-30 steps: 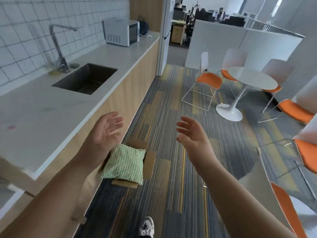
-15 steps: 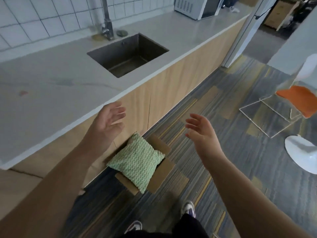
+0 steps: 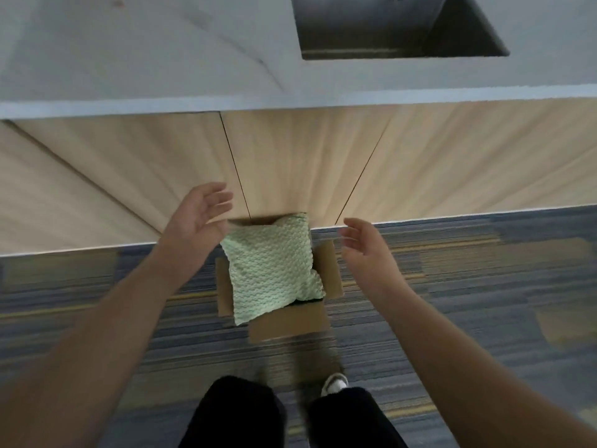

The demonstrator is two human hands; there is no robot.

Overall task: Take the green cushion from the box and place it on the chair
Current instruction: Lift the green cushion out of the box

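A pale green knitted cushion (image 3: 269, 270) lies on top of an open cardboard box (image 3: 290, 321) on the carpet, against the wooden cabinet front. My left hand (image 3: 197, 221) hovers over the cushion's upper left corner, fingers spread, holding nothing. To the right of the cushion, my right hand (image 3: 365, 250) is open too, palm turned toward it, a short gap between them. No chair is in view.
A white counter (image 3: 161, 59) with a steel sink (image 3: 397, 27) overhangs the wooden cabinet doors (image 3: 290, 156) just behind the box. Striped grey carpet (image 3: 484, 286) spreads left and right. My legs and one white shoe (image 3: 336, 383) stand right in front of the box.
The view has turned from the room to straight down at the box. Both hands have come lower and closer to the cushion, one on each side. The chairs have left the view.
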